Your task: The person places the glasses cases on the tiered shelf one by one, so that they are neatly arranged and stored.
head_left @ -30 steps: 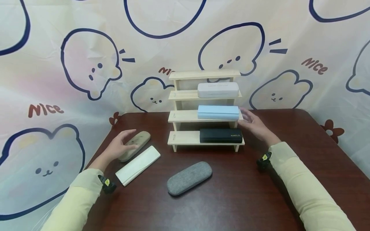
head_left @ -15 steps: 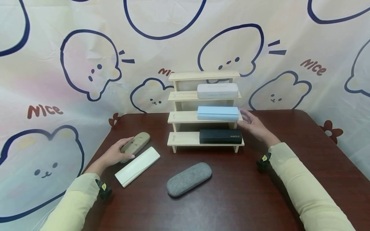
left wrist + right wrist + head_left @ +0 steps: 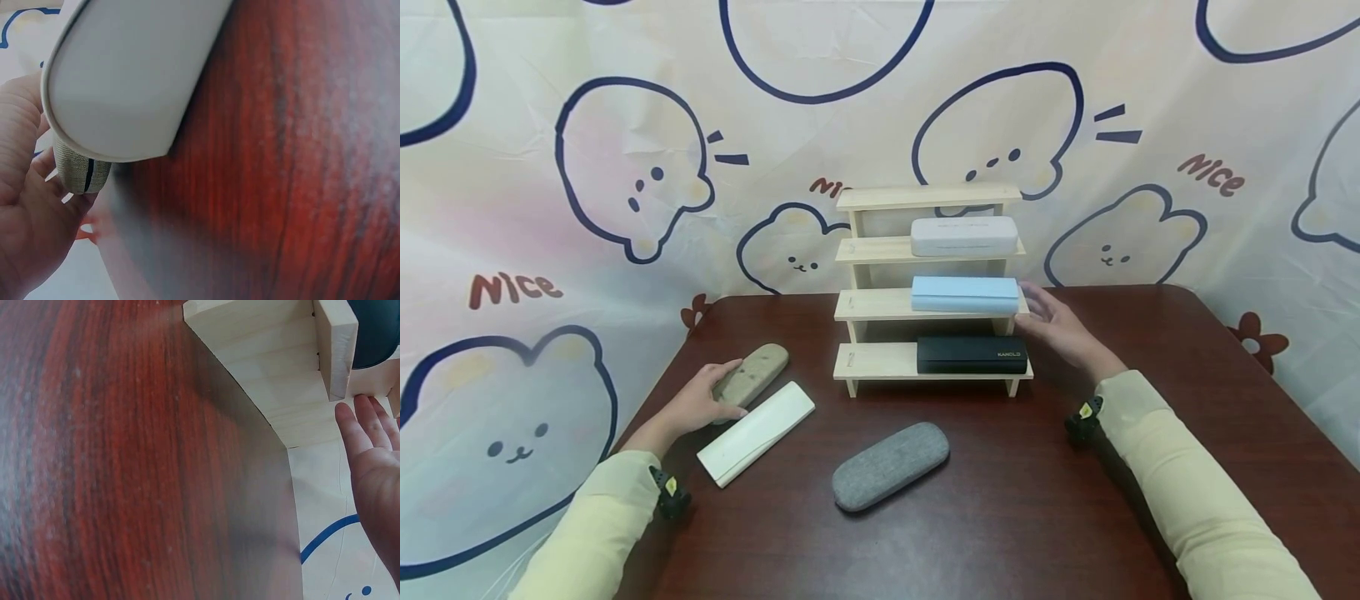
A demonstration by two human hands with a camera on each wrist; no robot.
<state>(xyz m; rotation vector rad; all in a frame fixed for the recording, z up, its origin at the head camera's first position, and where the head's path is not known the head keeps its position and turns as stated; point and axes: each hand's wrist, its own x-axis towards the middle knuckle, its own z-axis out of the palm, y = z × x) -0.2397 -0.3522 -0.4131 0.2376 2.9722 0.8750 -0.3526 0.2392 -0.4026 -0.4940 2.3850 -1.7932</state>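
Note:
At the left of the table, my left hand (image 3: 698, 400) grips the beige glasses case (image 3: 752, 372), thumb on its near side and fingers on its far side. The left wrist view shows the end of this beige case (image 3: 78, 167) between thumb and fingers, partly behind a white glasses case (image 3: 137, 81). That white case (image 3: 756, 433) lies slanted beside my thumb. My right hand (image 3: 1063, 332) is at the right side of a stepped wooden rack (image 3: 880, 360). In the right wrist view its fingers reach out straight to the rack's side; firm contact is hard to tell.
On the rack's steps sit a hard white case (image 3: 964, 237), a light blue case (image 3: 964, 294) and a black case (image 3: 972, 356), all towards the right. A grey felt case (image 3: 891, 467) lies on the dark wooden table (image 3: 1000, 533). A printed cloth (image 3: 850, 50) hangs behind.
My left hand has come down onto the beige glasses case and closed round it; the case has stayed put. The right hand has stayed by the rack.

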